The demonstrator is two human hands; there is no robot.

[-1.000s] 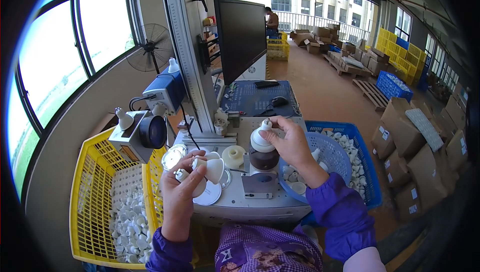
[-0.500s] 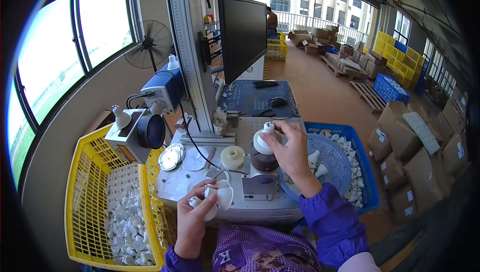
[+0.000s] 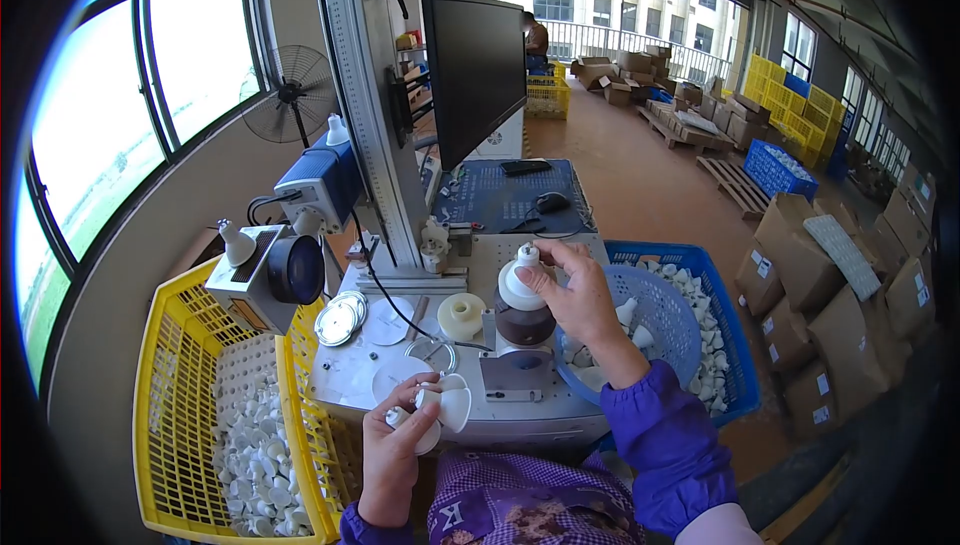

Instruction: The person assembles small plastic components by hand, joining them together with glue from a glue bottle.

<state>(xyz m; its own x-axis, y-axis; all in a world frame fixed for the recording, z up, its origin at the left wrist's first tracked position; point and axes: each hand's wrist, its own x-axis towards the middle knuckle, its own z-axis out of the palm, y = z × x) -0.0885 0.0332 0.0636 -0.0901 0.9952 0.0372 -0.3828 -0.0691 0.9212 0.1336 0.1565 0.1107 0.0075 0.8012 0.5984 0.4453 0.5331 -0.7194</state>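
Note:
My right hand pinches the neck of a white spotlight bulb, which stands upright, pins up, on the dark round holder of a metal fixture. At the front edge of the bench, my left hand is closed around white spotlight bulbs; at least two show, wide ends pointing right and down. The fingers partly cover them. Left of the holder lies a cream plastic ring on the metal bench top.
Loose white bulbs fill a yellow crate on the left and a blue crate on the right. A light-blue basket overlaps the blue crate. A monitor and a marking head flank the upright column. Another person is far back.
The view has shifted slightly. My left hand sits a little lower with its bulbs. My right hand stays on the bulb at the holder.

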